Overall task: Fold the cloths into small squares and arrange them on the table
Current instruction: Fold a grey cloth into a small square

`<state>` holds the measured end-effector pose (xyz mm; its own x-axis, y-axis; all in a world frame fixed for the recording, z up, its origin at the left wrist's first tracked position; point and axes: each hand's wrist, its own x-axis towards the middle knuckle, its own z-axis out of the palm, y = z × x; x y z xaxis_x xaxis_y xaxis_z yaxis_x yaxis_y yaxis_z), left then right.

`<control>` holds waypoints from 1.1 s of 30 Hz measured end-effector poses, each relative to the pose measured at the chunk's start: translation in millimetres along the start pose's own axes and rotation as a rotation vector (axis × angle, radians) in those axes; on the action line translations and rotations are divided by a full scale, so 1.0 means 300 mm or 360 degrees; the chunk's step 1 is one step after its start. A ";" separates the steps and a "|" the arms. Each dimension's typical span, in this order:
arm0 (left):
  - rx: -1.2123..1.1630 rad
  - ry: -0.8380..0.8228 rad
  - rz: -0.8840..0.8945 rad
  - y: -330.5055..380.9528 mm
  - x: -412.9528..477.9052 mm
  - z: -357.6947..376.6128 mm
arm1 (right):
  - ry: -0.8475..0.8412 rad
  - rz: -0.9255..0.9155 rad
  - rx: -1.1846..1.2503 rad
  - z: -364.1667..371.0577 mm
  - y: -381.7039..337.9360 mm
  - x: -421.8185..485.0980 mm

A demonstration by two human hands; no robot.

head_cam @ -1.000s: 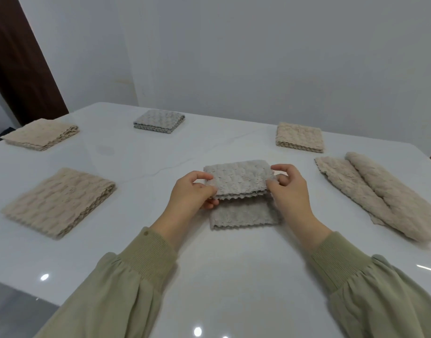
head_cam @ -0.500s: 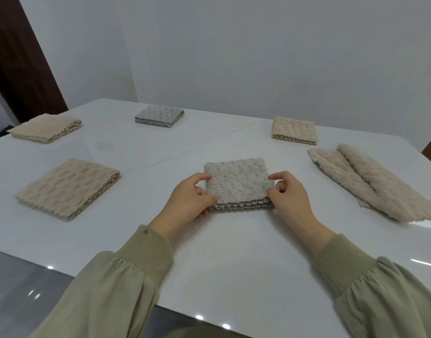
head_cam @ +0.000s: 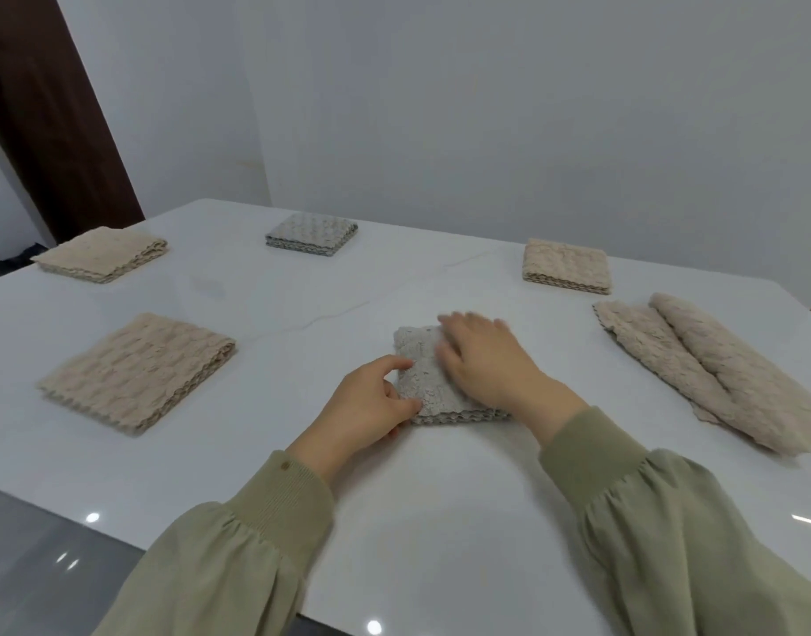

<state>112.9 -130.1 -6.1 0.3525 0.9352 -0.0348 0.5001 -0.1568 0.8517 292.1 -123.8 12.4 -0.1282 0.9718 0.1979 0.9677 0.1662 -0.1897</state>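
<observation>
A grey textured cloth [head_cam: 424,374], folded into a small square, lies on the white table [head_cam: 440,498] in front of me. My left hand [head_cam: 371,406] pinches its near left edge between thumb and fingers. My right hand [head_cam: 481,355] lies flat on top of it, fingers spread and blurred. Folded squares sit around it: a beige one [head_cam: 139,371] at the left, a beige one [head_cam: 101,254] at the far left, a grey one [head_cam: 312,232] at the back, a beige one [head_cam: 566,266] at the back right.
A long beige cloth [head_cam: 710,374], loosely folded lengthwise, lies at the right near the table's edge. A white wall stands behind the table, with a dark wooden door frame [head_cam: 50,117] at the left. The table's near edge runs below my sleeves, over grey floor.
The top half of the grey cloth came down onto the lower half, making a square. My right hand then let go of the edge and moved flat onto the top.
</observation>
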 end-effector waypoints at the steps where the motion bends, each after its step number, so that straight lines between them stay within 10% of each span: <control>1: -0.0027 -0.0005 -0.0011 0.002 0.005 -0.002 | -0.0113 0.0024 -0.0107 0.034 0.009 0.003; 20: 0.0401 0.0665 -0.0090 0.017 0.292 0.049 | -0.0305 0.0213 -0.0062 0.092 0.045 0.003; 27: 0.0372 0.0812 0.0369 0.018 0.237 0.016 | 0.0209 0.0320 0.0455 0.015 0.058 -0.004; 33: 0.1270 -0.0144 0.0289 0.016 0.200 0.087 | -0.0268 0.0256 -0.0040 0.073 0.069 -0.022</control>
<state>157.1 -83.0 -17.6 0.5273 0.8497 -0.0036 0.8290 -0.5135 0.2216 308.2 -123.1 -13.9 -0.0045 1.0000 0.0032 0.9834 0.0050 -0.1815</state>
